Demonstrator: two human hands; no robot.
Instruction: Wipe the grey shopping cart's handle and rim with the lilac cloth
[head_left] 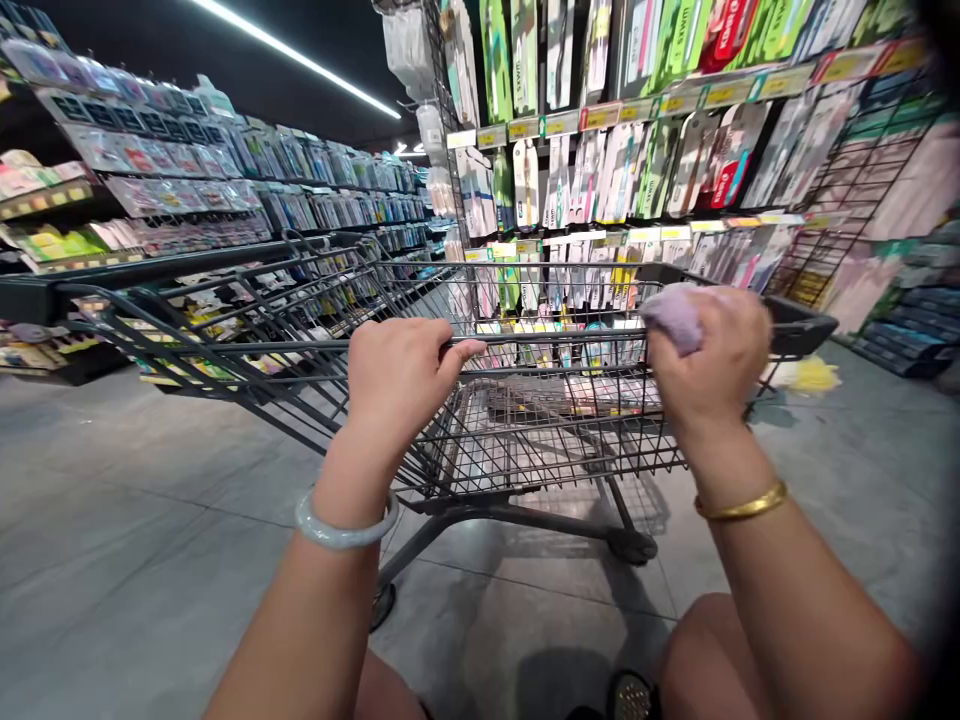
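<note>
Both your hands on the cart (pixel 525 440), mid-floor (pixel 150 520) in the aisle.
Your left hand (pixel 401 375) is closed round the handle (pixel 559 345). Your right hand (pixel 712 360) clenches a lilac cloth (pixel 673 315) there. A rack (pixel 637 170) of hanging packs stands close ahead of the dark wire cart.

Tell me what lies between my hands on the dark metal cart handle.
In the head view, only bare handle bar lies between the left hand and the right hand clutching a lilac cloth.

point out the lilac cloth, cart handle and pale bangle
crumpled lilac cloth (pixel 675 315), head view, bunched top above the knuckles
dark grey metal cart handle (pixel 555 342), head view, bare middle stretch
pale green glassy bangle (pixel 341 537), head view, front of ring
</note>
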